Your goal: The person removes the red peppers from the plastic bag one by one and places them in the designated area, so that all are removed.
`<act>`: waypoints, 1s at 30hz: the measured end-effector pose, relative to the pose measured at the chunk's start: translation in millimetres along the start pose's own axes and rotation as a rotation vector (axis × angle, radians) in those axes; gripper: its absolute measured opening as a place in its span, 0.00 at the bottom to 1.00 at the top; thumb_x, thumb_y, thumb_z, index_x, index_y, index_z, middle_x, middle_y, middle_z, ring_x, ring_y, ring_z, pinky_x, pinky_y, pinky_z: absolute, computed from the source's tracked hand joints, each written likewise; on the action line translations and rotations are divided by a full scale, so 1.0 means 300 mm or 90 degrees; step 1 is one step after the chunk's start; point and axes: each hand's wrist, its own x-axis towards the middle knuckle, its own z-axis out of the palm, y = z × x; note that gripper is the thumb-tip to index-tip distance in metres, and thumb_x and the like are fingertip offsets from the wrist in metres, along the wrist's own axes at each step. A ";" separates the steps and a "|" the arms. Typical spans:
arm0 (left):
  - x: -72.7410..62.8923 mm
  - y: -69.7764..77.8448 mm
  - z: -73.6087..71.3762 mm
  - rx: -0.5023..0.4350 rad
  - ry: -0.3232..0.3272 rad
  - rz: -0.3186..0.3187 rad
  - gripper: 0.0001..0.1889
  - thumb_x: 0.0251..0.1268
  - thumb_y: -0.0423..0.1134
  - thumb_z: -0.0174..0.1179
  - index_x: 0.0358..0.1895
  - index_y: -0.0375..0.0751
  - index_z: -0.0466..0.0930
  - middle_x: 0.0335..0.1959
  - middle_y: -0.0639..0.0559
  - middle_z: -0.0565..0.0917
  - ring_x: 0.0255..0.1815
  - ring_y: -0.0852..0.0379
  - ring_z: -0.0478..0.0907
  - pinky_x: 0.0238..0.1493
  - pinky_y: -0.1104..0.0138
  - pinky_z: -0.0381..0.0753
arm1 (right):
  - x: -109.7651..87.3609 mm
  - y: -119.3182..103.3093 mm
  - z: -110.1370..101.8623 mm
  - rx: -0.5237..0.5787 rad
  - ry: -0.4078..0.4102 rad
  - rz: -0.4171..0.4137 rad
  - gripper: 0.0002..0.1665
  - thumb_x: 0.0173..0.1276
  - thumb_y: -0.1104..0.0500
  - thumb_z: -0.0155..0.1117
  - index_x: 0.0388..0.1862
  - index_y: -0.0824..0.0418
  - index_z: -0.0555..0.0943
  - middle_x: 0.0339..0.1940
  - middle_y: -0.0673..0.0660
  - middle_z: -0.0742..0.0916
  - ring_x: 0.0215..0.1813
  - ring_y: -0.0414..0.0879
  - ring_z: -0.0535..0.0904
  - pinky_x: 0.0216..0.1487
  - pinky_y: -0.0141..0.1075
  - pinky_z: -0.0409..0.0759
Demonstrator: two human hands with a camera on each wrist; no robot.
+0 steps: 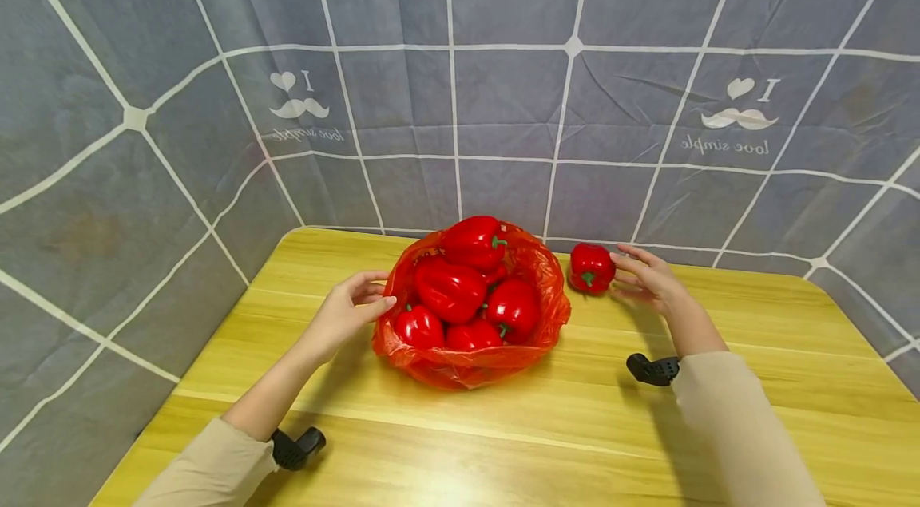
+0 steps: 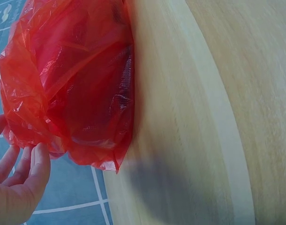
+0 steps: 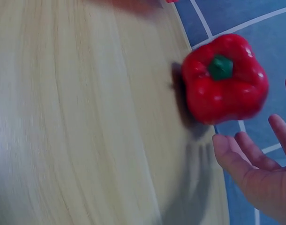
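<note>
A red plastic bag [image 1: 467, 371], its mouth wide, stands on the table and holds several red bell peppers [image 1: 451, 290] with green stems. At the bag's left side is my left hand [image 1: 348, 309], its fingertips against the plastic. The left wrist view shows the bag's outer wall [image 2: 86, 93] and the left hand [image 2: 21, 187] with a gap between thumb and fingers. One single bell pepper [image 1: 592, 268] lies right of the bag. Beside it my right hand [image 1: 647, 279] is spread and holds nothing. The right wrist view shows that bell pepper [image 3: 225, 79] stem toward the camera, just beyond the right hand's fingers [image 3: 227, 152].
The wooden table [image 1: 446, 451] extends in front of the bag and to both sides. Behind its back edge hangs a grey cloth [image 1: 510, 100] with white grid lines. Black wrist devices [image 1: 652, 370] sit on both forearms, by the beige sleeves.
</note>
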 end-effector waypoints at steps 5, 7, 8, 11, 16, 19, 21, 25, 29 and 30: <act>0.001 -0.003 -0.001 -0.009 0.001 -0.001 0.23 0.62 0.32 0.60 0.58 0.27 0.68 0.49 0.32 0.77 0.49 0.42 0.76 0.46 0.69 0.78 | -0.094 -0.056 0.043 -0.064 -0.003 -0.019 0.41 0.67 0.52 0.59 0.74 0.54 0.53 0.70 0.65 0.59 0.69 0.62 0.57 0.64 0.52 0.63; 0.000 -0.004 -0.003 -0.011 0.001 -0.001 0.23 0.62 0.32 0.59 0.58 0.27 0.68 0.49 0.32 0.77 0.49 0.42 0.76 0.46 0.69 0.78 | -0.120 -0.069 0.049 -0.072 -0.008 -0.027 0.36 0.68 0.52 0.58 0.72 0.51 0.57 0.72 0.63 0.55 0.70 0.63 0.52 0.65 0.53 0.60; -0.001 -0.003 -0.003 -0.013 0.001 0.000 0.23 0.62 0.32 0.59 0.58 0.27 0.68 0.49 0.32 0.77 0.49 0.41 0.75 0.46 0.69 0.78 | -0.130 -0.073 0.047 -0.078 -0.011 -0.030 0.33 0.68 0.52 0.58 0.70 0.49 0.60 0.71 0.62 0.56 0.70 0.63 0.53 0.65 0.53 0.61; -0.004 -0.002 -0.004 -0.017 0.001 0.003 0.23 0.62 0.32 0.59 0.59 0.27 0.67 0.49 0.32 0.77 0.50 0.41 0.75 0.45 0.70 0.78 | -0.153 -0.089 0.045 -0.094 -0.020 -0.037 0.26 0.68 0.52 0.58 0.63 0.44 0.64 0.71 0.61 0.56 0.67 0.60 0.57 0.64 0.53 0.63; -0.004 -0.006 -0.009 -0.036 0.001 0.000 0.23 0.62 0.31 0.59 0.59 0.26 0.67 0.50 0.31 0.76 0.50 0.42 0.76 0.44 0.71 0.78 | -0.179 -0.119 0.052 -0.131 -0.039 -0.048 0.27 0.69 0.52 0.57 0.65 0.46 0.62 0.74 0.65 0.50 0.63 0.57 0.62 0.62 0.54 0.65; -0.003 -0.008 -0.011 -0.053 -0.002 -0.007 0.23 0.62 0.31 0.58 0.59 0.26 0.66 0.50 0.30 0.76 0.48 0.44 0.76 0.43 0.69 0.80 | -0.191 -0.137 0.061 -0.147 -0.050 -0.052 0.29 0.69 0.52 0.56 0.67 0.48 0.61 0.74 0.67 0.48 0.60 0.52 0.66 0.62 0.54 0.64; -0.002 -0.008 -0.011 -0.059 -0.004 -0.010 0.23 0.62 0.31 0.58 0.60 0.26 0.66 0.50 0.30 0.76 0.47 0.46 0.77 0.43 0.68 0.80 | -0.197 -0.147 0.068 -0.151 -0.055 -0.053 0.28 0.69 0.52 0.56 0.66 0.47 0.62 0.74 0.67 0.49 0.56 0.47 0.69 0.63 0.55 0.64; 0.001 -0.008 -0.009 -0.059 -0.008 -0.011 0.24 0.62 0.31 0.59 0.60 0.26 0.66 0.50 0.30 0.76 0.47 0.47 0.77 0.43 0.67 0.81 | -0.207 -0.164 0.087 -0.151 -0.071 -0.059 0.27 0.69 0.53 0.56 0.65 0.48 0.63 0.73 0.69 0.51 0.53 0.43 0.71 0.62 0.54 0.65; 0.003 -0.007 -0.005 -0.055 -0.008 -0.010 0.24 0.62 0.31 0.59 0.60 0.26 0.66 0.50 0.30 0.76 0.47 0.46 0.77 0.43 0.68 0.80 | -0.214 -0.179 0.112 -0.161 -0.086 -0.066 0.30 0.70 0.53 0.56 0.68 0.53 0.60 0.73 0.70 0.52 0.60 0.53 0.69 0.59 0.48 0.72; 0.003 -0.007 -0.005 -0.053 -0.008 -0.009 0.24 0.62 0.31 0.59 0.59 0.26 0.66 0.50 0.30 0.76 0.47 0.46 0.77 0.43 0.69 0.80 | -0.216 -0.184 0.119 -0.163 -0.089 -0.066 0.31 0.70 0.53 0.56 0.69 0.53 0.60 0.73 0.69 0.52 0.62 0.56 0.67 0.58 0.47 0.72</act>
